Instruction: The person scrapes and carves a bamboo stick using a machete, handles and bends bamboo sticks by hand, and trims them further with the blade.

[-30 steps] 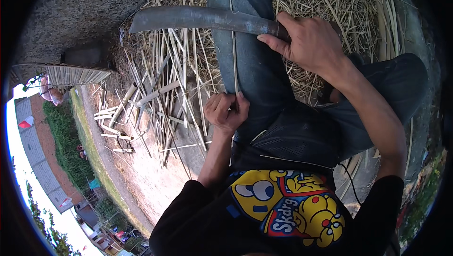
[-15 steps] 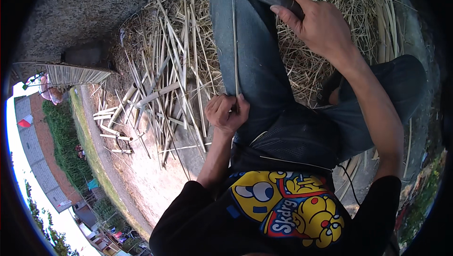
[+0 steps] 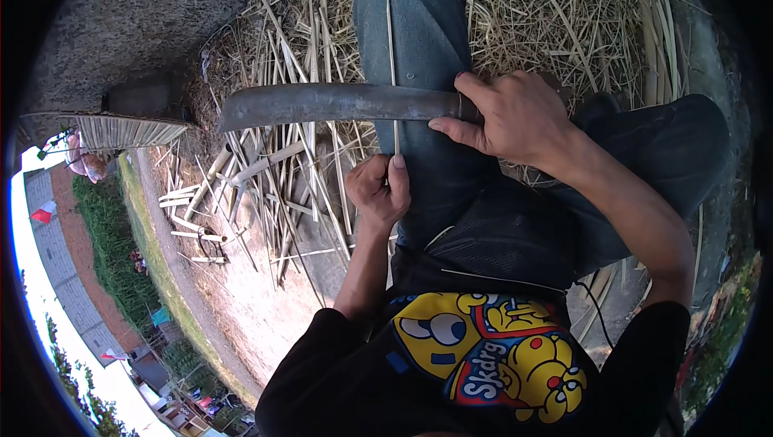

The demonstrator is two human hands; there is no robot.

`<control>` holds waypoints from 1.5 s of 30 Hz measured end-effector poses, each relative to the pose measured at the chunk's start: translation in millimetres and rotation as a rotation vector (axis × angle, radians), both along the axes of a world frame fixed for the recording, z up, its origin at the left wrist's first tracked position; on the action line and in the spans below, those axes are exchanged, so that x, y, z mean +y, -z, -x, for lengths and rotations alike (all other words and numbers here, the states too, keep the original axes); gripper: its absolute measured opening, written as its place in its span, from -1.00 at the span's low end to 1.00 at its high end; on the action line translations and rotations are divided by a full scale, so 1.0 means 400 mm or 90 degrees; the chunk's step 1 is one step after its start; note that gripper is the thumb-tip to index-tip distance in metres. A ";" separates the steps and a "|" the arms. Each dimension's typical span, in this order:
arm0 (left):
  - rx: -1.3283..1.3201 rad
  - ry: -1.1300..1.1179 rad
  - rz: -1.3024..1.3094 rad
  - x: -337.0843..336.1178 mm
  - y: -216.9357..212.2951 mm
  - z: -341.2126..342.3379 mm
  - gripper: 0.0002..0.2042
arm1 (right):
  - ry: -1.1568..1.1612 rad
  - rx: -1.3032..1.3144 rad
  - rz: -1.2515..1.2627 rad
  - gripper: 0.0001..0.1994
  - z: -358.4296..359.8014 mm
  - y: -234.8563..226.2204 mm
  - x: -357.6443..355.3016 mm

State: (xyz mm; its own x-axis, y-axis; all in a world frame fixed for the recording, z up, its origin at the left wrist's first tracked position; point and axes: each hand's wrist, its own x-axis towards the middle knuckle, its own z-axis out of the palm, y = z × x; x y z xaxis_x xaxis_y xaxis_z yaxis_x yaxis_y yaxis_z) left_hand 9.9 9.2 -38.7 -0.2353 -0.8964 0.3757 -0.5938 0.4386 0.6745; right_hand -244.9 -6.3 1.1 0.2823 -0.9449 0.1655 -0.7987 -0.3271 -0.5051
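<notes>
We see the leg (image 3: 435, 34) in blue jeans stretching toward the far side, presumably serving as a rest. Over it passes the long dark blade (image 3: 306, 104), tip to the left; the right hand (image 3: 523, 119) grasps its right end, likely to keep it square to the work. The left hand (image 3: 378, 191) is clenched, thumb pressing the near end of the slim strip (image 3: 390, 42), probably against slipping. We find that strip along the thigh, its long axis near to far, free end pointing far (blade contact, we cannot tell).
</notes>
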 end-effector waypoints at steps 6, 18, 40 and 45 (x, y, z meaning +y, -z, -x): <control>0.021 -0.025 -0.032 0.001 -0.008 0.003 -0.65 | 0.017 0.055 0.072 -0.31 0.004 0.002 -0.012; 0.011 0.006 0.011 0.005 0.007 -0.008 -0.69 | 0.020 0.104 0.154 -0.34 0.014 -0.005 -0.029; 0.080 0.027 -0.015 0.010 0.007 -0.032 -0.69 | 0.221 -0.077 0.080 -0.34 0.180 -0.071 -0.113; 0.239 0.125 -0.036 -0.026 -0.053 0.049 -0.58 | 0.260 -0.515 -0.074 -0.47 0.219 -0.097 -0.082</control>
